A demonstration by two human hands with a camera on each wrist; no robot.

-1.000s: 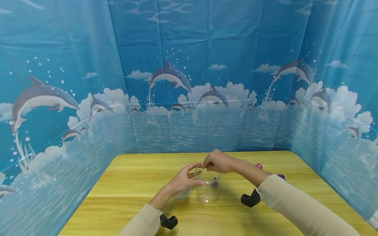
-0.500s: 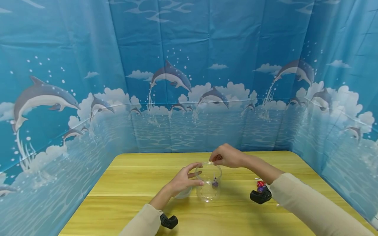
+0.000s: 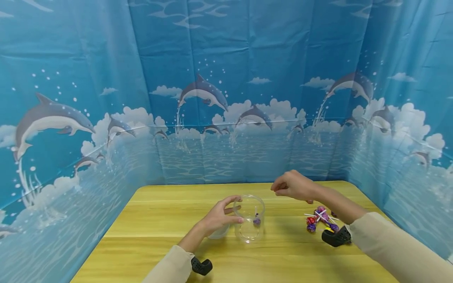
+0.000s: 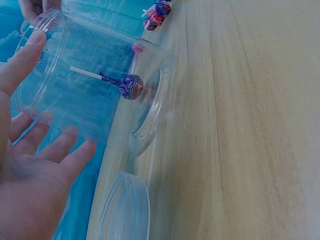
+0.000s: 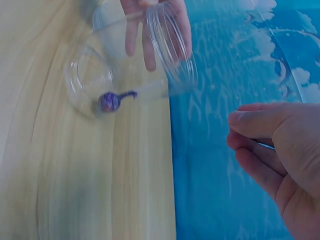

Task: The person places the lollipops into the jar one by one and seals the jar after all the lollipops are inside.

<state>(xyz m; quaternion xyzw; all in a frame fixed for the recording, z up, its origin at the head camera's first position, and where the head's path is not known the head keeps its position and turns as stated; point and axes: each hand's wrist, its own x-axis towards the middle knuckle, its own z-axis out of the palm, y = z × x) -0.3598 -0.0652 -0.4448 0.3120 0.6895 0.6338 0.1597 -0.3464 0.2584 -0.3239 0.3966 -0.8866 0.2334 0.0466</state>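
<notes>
A clear plastic jar (image 3: 249, 236) stands uncovered on the wooden table. My left hand (image 3: 216, 217) holds it by the upper side, thumb in front and fingers behind. Inside, one purple-wrapped lollipop (image 4: 131, 86) sits near the bottom with its white stick pointing up to the rim. Right of the jar and above the table hovers my right hand (image 3: 296, 186), its fingers loosely bent and thumb near the index finger. Nothing shows between them in the right wrist view. Several wrapped lollipops (image 3: 321, 215) lie in a heap below the right forearm, which partly hides them.
A translucent round lid (image 4: 125, 210) lies on the table just left of the jar, partly behind my left hand. The yellow wood-grain table (image 3: 159, 220) ends at a blue dolphin-print curtain (image 3: 226, 157) at the back and sides.
My right hand has moved away from the jar's rim to the right and is now apart from it. More of the lollipop heap shows. The left hand and jar stay put.
</notes>
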